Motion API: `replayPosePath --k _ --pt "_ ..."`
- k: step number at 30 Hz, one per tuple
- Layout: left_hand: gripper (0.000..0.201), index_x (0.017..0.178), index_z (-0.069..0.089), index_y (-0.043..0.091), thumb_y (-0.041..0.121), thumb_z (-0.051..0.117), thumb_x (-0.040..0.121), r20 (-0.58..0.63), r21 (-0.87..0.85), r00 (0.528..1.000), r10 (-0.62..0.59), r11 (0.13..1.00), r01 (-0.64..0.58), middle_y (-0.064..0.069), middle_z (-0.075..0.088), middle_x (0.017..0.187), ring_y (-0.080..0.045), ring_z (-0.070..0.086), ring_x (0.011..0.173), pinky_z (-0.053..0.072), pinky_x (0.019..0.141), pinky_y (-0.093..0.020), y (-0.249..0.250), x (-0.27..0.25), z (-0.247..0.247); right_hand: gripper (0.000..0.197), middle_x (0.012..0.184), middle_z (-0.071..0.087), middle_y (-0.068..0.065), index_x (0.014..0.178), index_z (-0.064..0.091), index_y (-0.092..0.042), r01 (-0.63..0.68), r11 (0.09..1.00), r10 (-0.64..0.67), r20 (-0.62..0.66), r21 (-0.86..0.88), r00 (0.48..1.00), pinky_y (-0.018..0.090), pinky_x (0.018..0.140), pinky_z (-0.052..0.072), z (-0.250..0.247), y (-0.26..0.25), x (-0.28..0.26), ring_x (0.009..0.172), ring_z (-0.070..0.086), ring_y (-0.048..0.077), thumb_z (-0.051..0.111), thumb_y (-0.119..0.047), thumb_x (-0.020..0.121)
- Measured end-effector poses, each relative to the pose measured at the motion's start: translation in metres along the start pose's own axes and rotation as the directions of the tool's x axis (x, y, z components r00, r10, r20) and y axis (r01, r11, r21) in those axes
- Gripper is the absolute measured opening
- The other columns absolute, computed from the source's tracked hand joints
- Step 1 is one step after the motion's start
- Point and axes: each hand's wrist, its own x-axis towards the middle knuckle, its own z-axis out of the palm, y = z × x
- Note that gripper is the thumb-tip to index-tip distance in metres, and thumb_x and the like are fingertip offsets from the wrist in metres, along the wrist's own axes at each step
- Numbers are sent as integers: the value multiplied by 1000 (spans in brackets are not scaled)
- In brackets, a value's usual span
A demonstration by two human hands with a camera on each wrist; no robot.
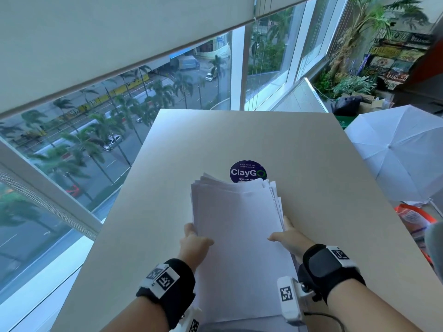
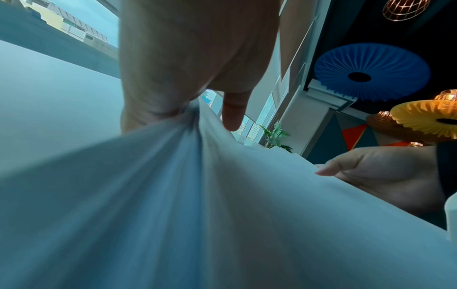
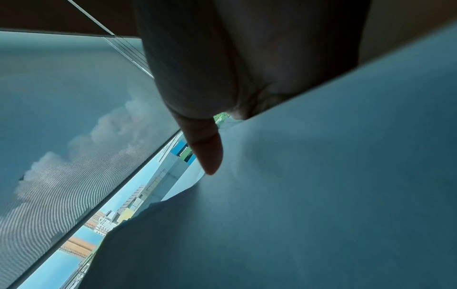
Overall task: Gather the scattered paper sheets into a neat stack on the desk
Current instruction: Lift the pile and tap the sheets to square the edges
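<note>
A thick stack of white paper sheets (image 1: 237, 226) is held above the beige desk (image 1: 323, 176), its far edges fanned and uneven. My left hand (image 1: 194, 238) grips the stack's left edge, thumb on top, fingers hidden underneath. My right hand (image 1: 287, 236) grips the right edge the same way. In the left wrist view the paper sheets (image 2: 197, 205) bunch where my left hand (image 2: 188, 93) pinches them. In the right wrist view my right hand (image 3: 222, 109) has its thumb pressed on the paper sheets (image 3: 321, 185).
A round blue ClayGo sticker (image 1: 248, 170) lies on the desk just beyond the stack. Large windows run along the left and far side. A white umbrella (image 1: 398, 159) and an orange bag (image 1: 412, 219) sit off the desk's right edge.
</note>
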Motion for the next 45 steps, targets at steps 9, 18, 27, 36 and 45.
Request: replayPosePath --k 9,18,27,36,45 --pt "46 101 37 25 19 55 60 35 11 999 25 1000 -25 -20 52 113 -42 56 99 51 90 -53 0 2 1 77 138 50 -7 135 39 -36 153 986 -159 100 68 982 44 115 30 -6 8 8 127 46 18 66 -31 63" --pt "52 117 36 7 1 58 70 136 -102 990 -24 994 38 -18 55 100 -36 58 91 51 83 -44 6 5 -6 41 93 58 16 115 46 4 -70 978 102 -156 196 982 38 87 46 2 9 21 92 56 32 61 -4 77" --pt "51 114 62 -5 15 70 68 79 -22 994 -73 997 75 -14 60 108 -28 57 98 50 84 -34 -5 6 -2 54 139 48 16 131 49 0 -145 980 123 -162 -136 979 37 107 37 9 7 24 130 41 33 63 -16 81" --pt "56 109 61 3 14 61 54 45 168 995 92 981 -98 -18 64 110 -35 62 101 53 89 -41 4 9 -1 32 111 64 16 111 60 4 -13 997 -1 -184 -78 983 36 95 48 4 -5 32 101 61 30 65 -1 80" --pt "68 110 61 -2 10 57 43 136 -105 988 78 992 -64 -23 67 108 -39 65 100 53 91 -50 -13 39 5 41 140 39 16 124 56 -6 -88 956 1 -296 -280 955 31 95 41 5 -8 26 115 51 32 59 -15 84"
